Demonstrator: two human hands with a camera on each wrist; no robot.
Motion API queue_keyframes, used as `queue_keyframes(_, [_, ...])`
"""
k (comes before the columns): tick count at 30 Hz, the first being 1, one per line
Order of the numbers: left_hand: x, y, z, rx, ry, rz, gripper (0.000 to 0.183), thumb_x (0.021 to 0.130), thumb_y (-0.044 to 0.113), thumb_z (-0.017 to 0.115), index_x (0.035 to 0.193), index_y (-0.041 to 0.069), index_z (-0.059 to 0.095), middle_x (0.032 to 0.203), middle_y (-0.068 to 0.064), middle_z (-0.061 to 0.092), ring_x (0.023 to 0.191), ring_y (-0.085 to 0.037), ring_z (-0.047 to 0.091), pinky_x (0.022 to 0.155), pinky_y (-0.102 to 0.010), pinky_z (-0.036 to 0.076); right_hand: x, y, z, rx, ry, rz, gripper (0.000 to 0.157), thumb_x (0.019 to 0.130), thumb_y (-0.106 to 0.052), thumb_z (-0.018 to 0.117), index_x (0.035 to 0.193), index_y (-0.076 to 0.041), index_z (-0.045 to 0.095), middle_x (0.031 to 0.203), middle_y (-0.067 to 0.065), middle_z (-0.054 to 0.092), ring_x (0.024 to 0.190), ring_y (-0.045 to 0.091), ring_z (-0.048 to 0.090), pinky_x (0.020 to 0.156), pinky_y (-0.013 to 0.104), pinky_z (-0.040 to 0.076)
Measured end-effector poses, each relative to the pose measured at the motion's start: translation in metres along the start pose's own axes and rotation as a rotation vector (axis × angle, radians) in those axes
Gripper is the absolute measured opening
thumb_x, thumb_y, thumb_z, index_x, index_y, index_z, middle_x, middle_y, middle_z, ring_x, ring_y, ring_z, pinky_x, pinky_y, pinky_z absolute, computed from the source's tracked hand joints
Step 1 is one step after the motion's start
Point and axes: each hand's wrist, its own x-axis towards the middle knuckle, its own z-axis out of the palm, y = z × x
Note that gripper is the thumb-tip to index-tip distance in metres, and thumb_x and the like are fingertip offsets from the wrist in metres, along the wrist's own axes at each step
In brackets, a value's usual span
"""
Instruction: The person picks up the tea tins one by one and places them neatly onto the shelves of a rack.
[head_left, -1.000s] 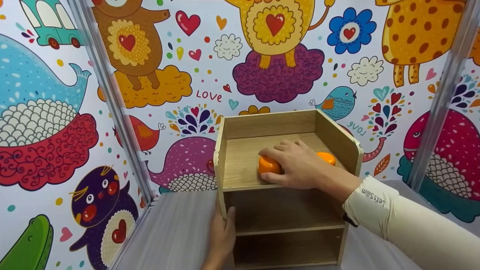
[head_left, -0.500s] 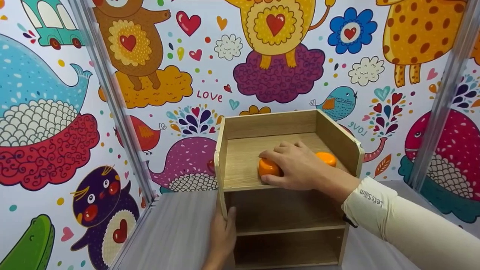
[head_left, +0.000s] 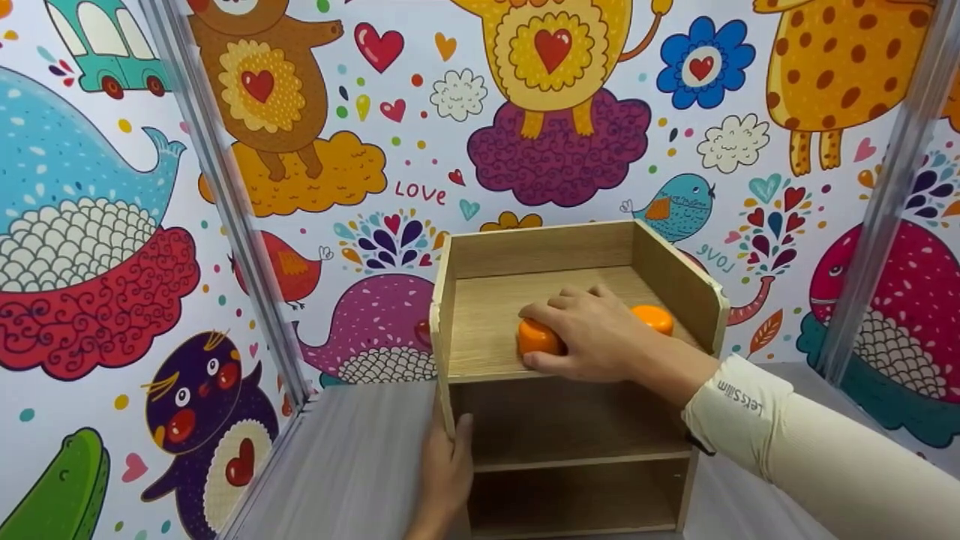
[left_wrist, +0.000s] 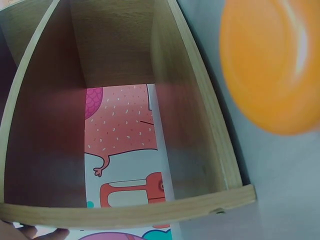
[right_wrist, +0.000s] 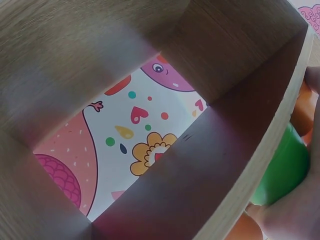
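A small wooden shelf unit [head_left: 540, 251] stands on the grey surface, with a walled top and two compartments below. At its left side panel, my left hand [head_left: 446, 469] holds the front edge, thumb in front; the other fingers are largely hidden behind the panel. My right hand [head_left: 592, 334] reaches over the top board and grips a glossy orange rounded object [head_left: 538, 337] between thumb and fingers. Behind that wrist sits a second orange object [head_left: 651, 319], partly covered. In the right wrist view a smooth green object [right_wrist: 282, 167] shows by the palm; the head view hides it.
A large blurred orange shape [left_wrist: 272, 65] fills the upper right of the left wrist view. Grey tabletop [head_left: 352, 457] extends to both sides of the shelf. Cartoon-printed walls [head_left: 420, 150] with metal posts [head_left: 225, 202] stand behind and beside it.
Almost nothing differs. The right hand has sunk very slightly while keeping hold of the orange object; the left hand stays on the shelf panel.
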Motion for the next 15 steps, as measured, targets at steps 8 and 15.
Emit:
queue_keyframes(8, [-0.0007,0.0025,-0.0010,-0.008,-0.003,-0.018,0.062,0.098,0.022,0.050,0.151,0.014,0.018,0.150,-0.009,0.032,0.135,-0.021,0.032,0.111,-0.045,0.026,0.0006,-0.0004,-0.0007,-0.010,-0.021,0.014,0.061,0.084,-0.069,0.044,0.132,-0.032,0.049,0.107,-0.004,0.062,0.104,0.018,0.053,0.095,0.052,0.035])
queue_keyframes(15, [-0.0006,0.0020,-0.0008,-0.015,0.003,0.003,0.062,0.098,0.019,0.050,0.151,0.013,0.018,0.149,-0.010,0.033,0.135,-0.022,0.032,0.111,-0.044,0.026,-0.0006,0.0019,-0.0035,-0.009,-0.001,0.008,0.063,0.082,-0.072,0.045,0.132,-0.033,0.049,0.116,-0.004,0.060,0.108,0.018,0.051,0.093,0.050,0.036])
